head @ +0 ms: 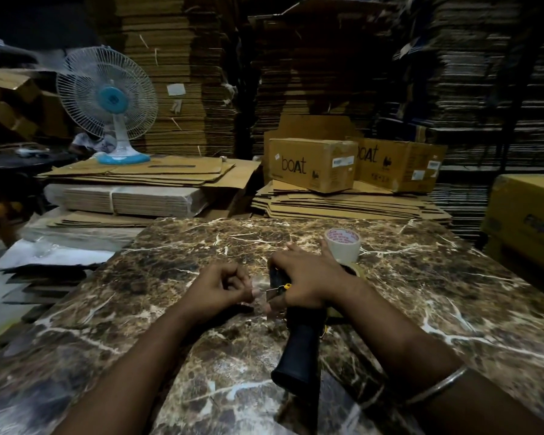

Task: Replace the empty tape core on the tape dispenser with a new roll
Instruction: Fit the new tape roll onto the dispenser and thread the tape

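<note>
Tape dispenser [298,334] beside upright tape roll [342,244]

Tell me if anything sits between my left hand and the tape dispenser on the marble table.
Nothing visible does. The left hand, fingers curled, hovers just left of the black-handled tape dispenser lying on the brown marble table, with only bare tabletop between. The right hand already grips the dispenser's head, and a white tape roll stands behind it.

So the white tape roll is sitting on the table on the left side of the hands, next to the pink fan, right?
Not quite. The head view shows the white tape roll sitting on the table on the right side of the hands, just beyond the right hand. The fan is blue and white, far off to the left.
</note>
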The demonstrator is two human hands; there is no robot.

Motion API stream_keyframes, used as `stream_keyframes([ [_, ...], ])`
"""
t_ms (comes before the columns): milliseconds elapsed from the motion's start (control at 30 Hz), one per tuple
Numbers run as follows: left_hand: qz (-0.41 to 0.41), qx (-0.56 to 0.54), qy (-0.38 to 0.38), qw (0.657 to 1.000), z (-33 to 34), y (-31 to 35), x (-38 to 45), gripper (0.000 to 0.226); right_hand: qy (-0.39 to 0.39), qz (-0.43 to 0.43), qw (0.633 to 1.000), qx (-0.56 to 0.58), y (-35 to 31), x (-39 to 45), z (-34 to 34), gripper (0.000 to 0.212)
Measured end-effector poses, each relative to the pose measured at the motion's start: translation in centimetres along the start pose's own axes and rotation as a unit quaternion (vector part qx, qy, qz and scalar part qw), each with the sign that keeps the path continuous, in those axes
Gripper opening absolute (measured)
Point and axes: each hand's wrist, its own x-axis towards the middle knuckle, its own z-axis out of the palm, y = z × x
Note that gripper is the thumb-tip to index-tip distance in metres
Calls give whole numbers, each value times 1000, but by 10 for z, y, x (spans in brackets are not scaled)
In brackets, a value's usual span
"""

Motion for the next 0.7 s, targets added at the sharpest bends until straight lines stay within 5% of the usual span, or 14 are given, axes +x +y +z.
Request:
stream_keyframes([
  [200, -28, -54, 22, 998, 1, -4, 2, 29, 13, 2, 1000, 2, -2, -3, -4, 81],
  [433, -44, -46, -40, 997, -4, -8, 3, 41, 24, 11, 1000, 9, -2, -1, -4, 78],
  [700, -31, -25, -11, 999, -8, -8, 5, 11, 49, 14, 999, 6, -3, 2, -5, 80],
])
